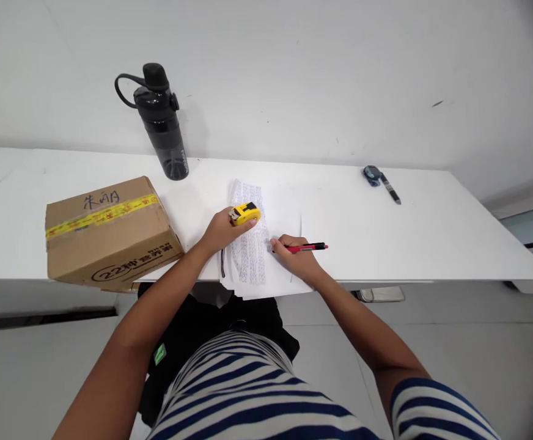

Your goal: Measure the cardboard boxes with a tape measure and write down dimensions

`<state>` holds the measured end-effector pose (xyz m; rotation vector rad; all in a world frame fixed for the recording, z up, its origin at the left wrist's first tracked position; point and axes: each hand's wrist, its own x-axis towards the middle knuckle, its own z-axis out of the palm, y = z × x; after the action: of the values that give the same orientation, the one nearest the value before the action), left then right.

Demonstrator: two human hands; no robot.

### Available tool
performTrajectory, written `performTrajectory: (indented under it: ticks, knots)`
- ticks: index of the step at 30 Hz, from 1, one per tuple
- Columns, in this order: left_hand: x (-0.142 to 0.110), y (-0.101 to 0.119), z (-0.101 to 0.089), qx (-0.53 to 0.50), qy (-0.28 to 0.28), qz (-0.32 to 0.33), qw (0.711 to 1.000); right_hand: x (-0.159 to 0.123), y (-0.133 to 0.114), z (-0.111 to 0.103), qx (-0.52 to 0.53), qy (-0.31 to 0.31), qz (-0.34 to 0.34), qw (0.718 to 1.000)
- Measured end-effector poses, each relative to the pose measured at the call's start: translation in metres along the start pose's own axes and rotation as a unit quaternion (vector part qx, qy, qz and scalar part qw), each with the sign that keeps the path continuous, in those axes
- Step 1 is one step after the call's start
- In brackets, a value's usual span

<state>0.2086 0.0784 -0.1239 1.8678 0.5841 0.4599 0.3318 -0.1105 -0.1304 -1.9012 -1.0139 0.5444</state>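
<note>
My left hand (220, 232) is closed around a yellow tape measure (247, 213) with a black patch on top. It holds the tape measure over a stack of white paper (248, 269) that bears dense columns of small writing. A dark strap hangs below this hand. On the right part of the paper rests my right hand (297, 260), its fingers wrapped round a red and black pen (305, 247). The pen's back end points right, and its tip lies by the edge of the written columns.
A taped cardboard box (110, 235) sits at the left, reaching the front edge of the white table (385, 244). Behind it a dark water bottle (163, 128) stands near the wall. Toward the back right lie a small dark round object (371, 175) and a marker (390, 188).
</note>
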Motion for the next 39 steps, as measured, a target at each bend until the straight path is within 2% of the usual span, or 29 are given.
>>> performTrajectory:
  ticks: [3, 9, 12, 15, 18, 21, 24, 26, 31, 39]
  knots:
    - [-0.001, 0.001, 0.001, 0.016, 0.013, 0.025, 0.999, -0.002, -0.002, 0.001, -0.004, -0.006, 0.003, 1.000]
    - [0.004, -0.005, 0.003, 0.108, 0.029, 0.136, 0.984, -0.002, -0.004, 0.000, 0.009, -0.018, 0.009, 1.000]
    - [0.007, -0.008, 0.003, 0.156, 0.051, 0.136, 0.977, -0.002, -0.003, 0.001, 0.010, -0.003, 0.011, 1.000]
    - [0.007, -0.006, 0.001, 0.163, 0.050, 0.128, 0.977, -0.001, -0.002, 0.001, 0.008, 0.015, 0.012, 1.000]
    - [0.006, -0.006, 0.000, 0.120, 0.041, 0.125, 0.984, 0.000, -0.002, 0.001, 0.005, 0.015, 0.010, 1.000]
    - [0.006, -0.012, 0.000, -0.001, 0.019, 0.110, 0.994, 0.000, -0.002, 0.001, 0.005, 0.013, 0.009, 1.000]
    - [0.008, -0.020, 0.001, -0.129, -0.010, 0.111, 0.985, 0.000, -0.002, 0.001, 0.008, 0.012, 0.009, 1.000]
    - [0.009, -0.023, 0.001, -0.176, -0.031, 0.110, 0.978, 0.000, -0.002, 0.001, 0.011, 0.006, 0.010, 1.000]
    - [0.009, -0.023, 0.000, -0.221, -0.042, 0.089, 0.970, 0.000, -0.001, 0.000, 0.021, -0.021, 0.011, 0.999]
    - [0.011, -0.027, -0.001, -0.238, -0.047, 0.098, 0.965, 0.001, 0.000, 0.000, 0.020, -0.013, 0.017, 1.000]
